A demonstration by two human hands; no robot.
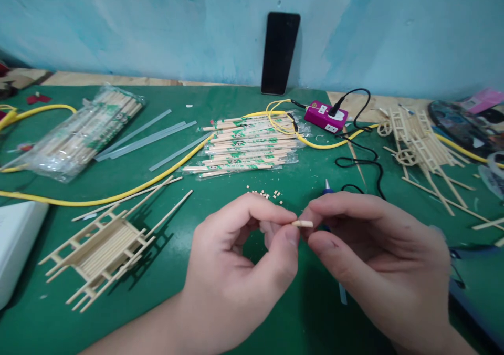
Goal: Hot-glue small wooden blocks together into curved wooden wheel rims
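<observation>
Between the thumb and index finger of my left hand [244, 260] is a short piece of wooden stick [305, 223]. My right hand [374, 260] is curved around the free end of the piece, its thumb and index finger apart; a fingertip seems to touch the piece from behind. Below my right hand lies what looks like a blue glue gun [327, 188], mostly hidden, with a clear glue stick [343, 294] showing beneath the hand. Several tiny cut wooden bits [265, 194] are scattered just beyond my fingers. To the left stands a small cart-like frame of sticks [106, 250].
Wrapped chopsticks [248, 147] lie mid-table, with a bagged bundle [86, 129] at left. Clear glue sticks [149, 139] lie between them. A yellow cable [129, 191] crosses to a purple power strip [326, 116]. A phone [280, 53] leans on the wall. Another stick model [421, 139] stands right.
</observation>
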